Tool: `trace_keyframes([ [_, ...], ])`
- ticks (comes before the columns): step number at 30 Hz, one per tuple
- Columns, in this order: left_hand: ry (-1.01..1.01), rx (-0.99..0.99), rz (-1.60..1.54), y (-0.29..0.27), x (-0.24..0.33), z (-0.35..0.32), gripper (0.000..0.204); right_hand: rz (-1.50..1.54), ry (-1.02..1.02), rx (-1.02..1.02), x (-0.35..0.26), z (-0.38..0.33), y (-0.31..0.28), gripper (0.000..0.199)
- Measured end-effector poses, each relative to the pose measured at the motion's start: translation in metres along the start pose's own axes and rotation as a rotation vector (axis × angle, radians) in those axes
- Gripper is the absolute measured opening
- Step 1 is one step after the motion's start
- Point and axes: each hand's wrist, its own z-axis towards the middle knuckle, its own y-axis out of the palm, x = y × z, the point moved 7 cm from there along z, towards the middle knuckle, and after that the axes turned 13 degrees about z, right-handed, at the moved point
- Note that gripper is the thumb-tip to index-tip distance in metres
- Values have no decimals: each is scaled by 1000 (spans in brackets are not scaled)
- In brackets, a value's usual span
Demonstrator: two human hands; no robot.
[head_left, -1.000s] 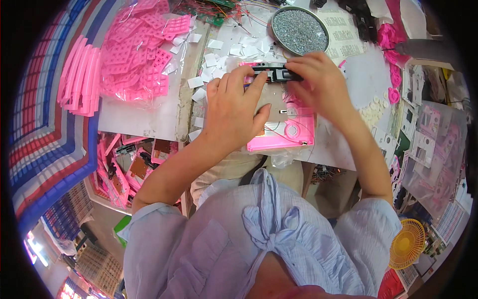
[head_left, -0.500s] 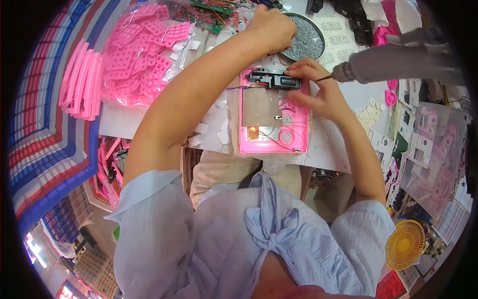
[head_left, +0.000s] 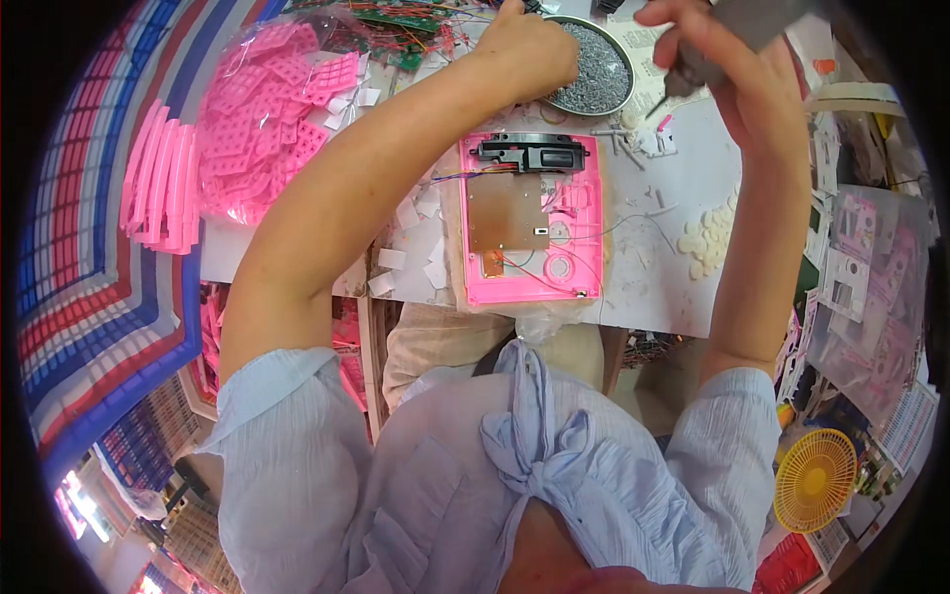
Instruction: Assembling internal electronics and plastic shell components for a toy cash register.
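My left hand (head_left: 529, 54) is curled beside the left rim of a round dish of small grey metal screws (head_left: 601, 71); its fingertips are hidden, so what they hold does not show. At the upper right my right hand (head_left: 742, 74) is closed round a grey electric screwdriver (head_left: 698, 71), its bit pointing down and left above the table. Between my arms lies an open pink plastic casing (head_left: 582, 282). Inside it are a brownish flat board (head_left: 505, 213), thin wires and a round speaker-like ring. Across its far end sits a black plastic mechanism (head_left: 539, 155), touched by neither hand.
A clear bag of pink keypad pieces (head_left: 262, 129) and stacked pink strips (head_left: 163, 188) are at the left. Wired green circuit boards (head_left: 401, 40) lie at the back. White discs (head_left: 708, 238) are on the right, with a yellow basket (head_left: 814, 480) lower down.
My right hand has left the black mechanism and moved up and right onto the screwdriver, which has shifted toward the back. My left hand stays near the screw dish.
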Motion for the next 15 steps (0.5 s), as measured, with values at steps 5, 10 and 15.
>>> trace_keyframes([
  [5,-60,255,-201,-56,-3,-24,14,-51,-327,-78,-27,-32,3,79],
  [10,-94,503,-490,-111,28,-126,11,173,-402,-23,-17,-69,31,60],
  [15,-136,437,-828,-100,48,-154,8,411,-334,-22,2,-82,69,58],
])
